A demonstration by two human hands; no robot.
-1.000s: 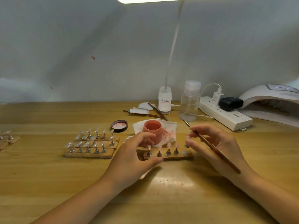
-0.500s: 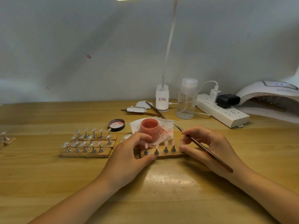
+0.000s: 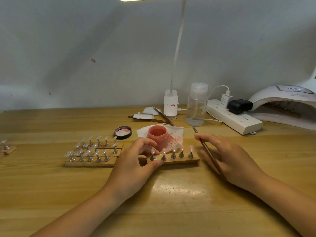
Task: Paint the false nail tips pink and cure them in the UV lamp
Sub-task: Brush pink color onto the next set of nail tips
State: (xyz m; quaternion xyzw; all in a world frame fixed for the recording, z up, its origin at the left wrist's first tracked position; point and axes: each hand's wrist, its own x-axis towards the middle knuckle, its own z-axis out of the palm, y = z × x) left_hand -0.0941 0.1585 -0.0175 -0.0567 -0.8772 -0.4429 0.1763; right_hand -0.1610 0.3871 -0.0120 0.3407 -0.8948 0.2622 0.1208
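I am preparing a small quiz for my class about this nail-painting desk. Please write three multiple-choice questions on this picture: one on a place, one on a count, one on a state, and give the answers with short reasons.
1. Where does the open pink paint jar stand?
A. on a white tissue behind the wooden strip
B. inside the UV lamp
C. on the power strip

2. How many pink nail tips stand on the wooden strip between the hands?
A. three
B. five
C. eight

3. What does the right hand hold?
A. nothing
B. the jar lid
C. a thin brush

Answers:
1 A: the stained white tissue lies under the jar, just behind the strip.
2 B: five tips on metal stands show in a row.
3 C: the brush runs through its fingers, while the left hand pinches the strip's left end.
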